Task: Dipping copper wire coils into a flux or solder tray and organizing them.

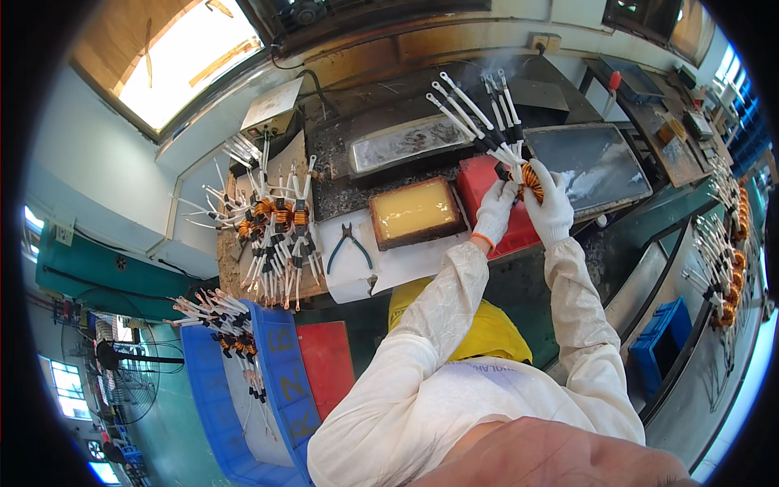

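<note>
Both my hands wear white gloves and are raised over a red block (515, 231) on the bench. In my right hand (552, 209) is a ring-shaped copper coil (532, 182), its fingers closed round the right side. My left hand (494, 213) is closed on the coil's left side, near a dark part. From the coil, several white-sleeved leads (479, 118) with metal ring terminals fan up and away from me. The leads' tips are near a long metal trough (410, 146) with a silvery surface. Nearer me sits a tray of yellow, glossy material (415, 208).
Cutting pliers (350, 245) lie on white paper left of the yellow tray. A heap of similar coils (276, 215) covers the bench's left end. A blue bin (284, 357) stands below it. On the right are a grey tray (592, 162) and more hanging coils (734, 284).
</note>
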Demonstrator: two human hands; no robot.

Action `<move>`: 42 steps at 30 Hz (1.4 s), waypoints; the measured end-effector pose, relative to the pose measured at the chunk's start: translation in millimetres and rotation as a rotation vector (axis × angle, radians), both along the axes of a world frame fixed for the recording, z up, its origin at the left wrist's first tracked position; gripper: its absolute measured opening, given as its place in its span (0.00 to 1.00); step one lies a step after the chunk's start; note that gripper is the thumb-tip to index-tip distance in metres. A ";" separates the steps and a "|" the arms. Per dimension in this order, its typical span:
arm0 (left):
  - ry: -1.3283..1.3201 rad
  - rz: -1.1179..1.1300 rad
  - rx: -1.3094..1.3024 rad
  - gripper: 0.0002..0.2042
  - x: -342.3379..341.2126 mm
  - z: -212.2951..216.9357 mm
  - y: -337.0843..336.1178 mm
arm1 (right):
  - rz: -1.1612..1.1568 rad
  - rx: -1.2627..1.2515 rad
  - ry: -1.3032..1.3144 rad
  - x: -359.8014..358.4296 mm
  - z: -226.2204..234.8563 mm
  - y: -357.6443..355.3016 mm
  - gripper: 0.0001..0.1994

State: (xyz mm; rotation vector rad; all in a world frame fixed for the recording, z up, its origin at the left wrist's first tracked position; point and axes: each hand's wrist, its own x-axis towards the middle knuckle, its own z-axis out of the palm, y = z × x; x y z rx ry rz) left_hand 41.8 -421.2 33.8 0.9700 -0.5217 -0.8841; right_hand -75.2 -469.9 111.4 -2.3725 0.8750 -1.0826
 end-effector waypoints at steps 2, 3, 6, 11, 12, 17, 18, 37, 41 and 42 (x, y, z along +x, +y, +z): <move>-0.144 0.049 0.052 0.14 -5.3 10.0 5.3 | -0.030 -0.064 -0.003 -3.6 -7.4 1.8 0.30; -0.293 0.113 0.099 0.15 -5.9 15.1 10.9 | -0.058 -0.091 -0.014 -2.7 -10.7 4.6 0.31; -0.476 0.131 0.071 0.16 3.5 19.1 18.7 | -0.100 0.013 -0.062 4.1 -13.6 6.7 0.30; -0.790 0.057 0.292 0.20 -13.7 25.2 50.6 | -0.109 0.019 -0.141 -2.6 -31.6 -4.2 0.27; -0.997 0.022 0.251 0.20 -13.1 19.5 56.9 | -0.112 0.026 -0.141 -1.5 -32.7 -4.9 0.27; -1.554 0.128 0.136 0.22 -29.3 -2.8 81.7 | -0.130 0.204 -0.168 1.3 -31.4 -7.2 0.27; -1.560 0.137 0.175 0.23 -32.5 -2.2 82.7 | -0.147 0.211 -0.154 1.7 -30.8 -6.0 0.26; -1.650 0.240 0.170 0.26 -38.4 -10.5 84.5 | -0.112 0.003 -0.337 8.7 -46.1 4.8 0.28; -1.640 0.193 0.198 0.26 -39.3 -21.7 79.3 | -0.144 -0.035 -0.358 10.6 -55.5 0.7 0.29; -1.652 0.190 0.179 0.26 -38.9 -22.1 78.8 | -0.146 -0.030 -0.345 8.2 -56.4 -0.1 0.29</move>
